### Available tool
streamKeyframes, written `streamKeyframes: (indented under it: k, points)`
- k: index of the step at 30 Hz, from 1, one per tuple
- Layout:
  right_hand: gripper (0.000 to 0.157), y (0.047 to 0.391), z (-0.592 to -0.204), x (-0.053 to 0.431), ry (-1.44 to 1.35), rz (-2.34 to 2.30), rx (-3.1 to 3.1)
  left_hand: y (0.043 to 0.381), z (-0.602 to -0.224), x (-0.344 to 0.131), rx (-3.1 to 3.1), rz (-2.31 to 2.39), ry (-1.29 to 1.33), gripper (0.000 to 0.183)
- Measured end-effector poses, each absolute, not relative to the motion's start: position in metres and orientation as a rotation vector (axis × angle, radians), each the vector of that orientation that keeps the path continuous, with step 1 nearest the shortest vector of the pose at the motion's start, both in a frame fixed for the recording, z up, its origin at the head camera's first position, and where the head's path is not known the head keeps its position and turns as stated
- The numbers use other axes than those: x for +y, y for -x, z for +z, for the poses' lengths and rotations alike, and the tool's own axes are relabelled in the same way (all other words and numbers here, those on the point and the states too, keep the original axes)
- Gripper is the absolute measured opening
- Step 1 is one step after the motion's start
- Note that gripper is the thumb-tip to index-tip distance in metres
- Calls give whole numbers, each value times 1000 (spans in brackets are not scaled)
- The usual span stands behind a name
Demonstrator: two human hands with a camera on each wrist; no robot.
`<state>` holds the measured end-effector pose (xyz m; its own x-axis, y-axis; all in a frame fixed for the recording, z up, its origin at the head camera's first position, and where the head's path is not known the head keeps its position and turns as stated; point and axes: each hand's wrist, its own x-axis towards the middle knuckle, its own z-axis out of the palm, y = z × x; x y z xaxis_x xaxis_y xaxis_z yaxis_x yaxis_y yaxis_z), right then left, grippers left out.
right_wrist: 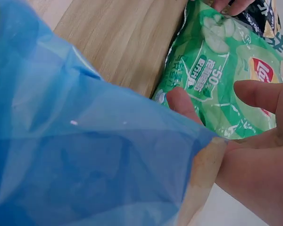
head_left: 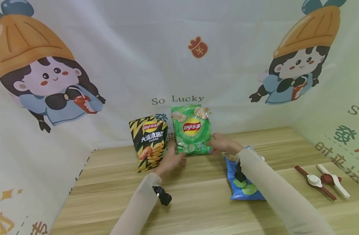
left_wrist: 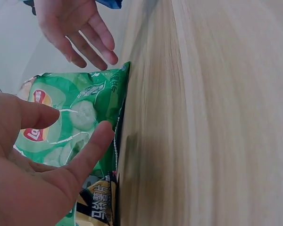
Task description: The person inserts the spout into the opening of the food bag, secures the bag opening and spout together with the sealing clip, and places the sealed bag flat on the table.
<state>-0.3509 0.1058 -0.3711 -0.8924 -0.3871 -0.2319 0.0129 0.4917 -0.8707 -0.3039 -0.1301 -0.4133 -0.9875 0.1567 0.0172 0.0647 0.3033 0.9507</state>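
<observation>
A green Lay's chip bag [head_left: 194,138] stands upright against the back wall. By its lower left side is my left hand [head_left: 171,160], whose fingers are spread apart in the left wrist view. On the other side my right hand [head_left: 226,143] has its fingertips right at the bag's lower right edge; the right wrist view shows its thumb and a finger [right_wrist: 179,104] apart. A black and yellow chip bag [head_left: 150,143] leans just left of the green one. Under my right forearm lies a blue chip bag [head_left: 237,192], partly hidden by the sleeve and large in the right wrist view [right_wrist: 85,155].
To the right on the wooden table [head_left: 197,202] lie a dark red strap with a white round piece [head_left: 314,180] and a white strap with a red round piece [head_left: 327,178]. A printed cloth [head_left: 132,65] hangs behind and along both sides.
</observation>
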Motion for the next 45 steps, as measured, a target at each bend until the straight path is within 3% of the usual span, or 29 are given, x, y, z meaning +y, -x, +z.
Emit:
streamKeyframes:
  k: [4, 10, 19, 26, 34, 45]
  points:
    - [51, 349, -371, 104, 319, -1374, 2318, 306, -416, -129, 2372, 1910, -158, 63]
    - [50, 349, -375, 103, 314, -1384, 2327, 305, -420, -132, 2335, 1975, -121, 45]
    - [34, 348, -374, 98, 418, -1309, 2575, 302, -423, -135, 2501, 1896, -193, 44]
    - [18, 340, -367, 99, 547, -1394, 2682, 300, -422, -137, 2852, 1807, -311, 17]
    - [8, 322, -356, 108, 696, -1543, 2617, 287, -412, -142, 2956, 1802, -390, 16]
    - [10, 289, -351, 123, 833, -1533, 2637, 249, -402, -151, 2978, 1713, -573, 16]
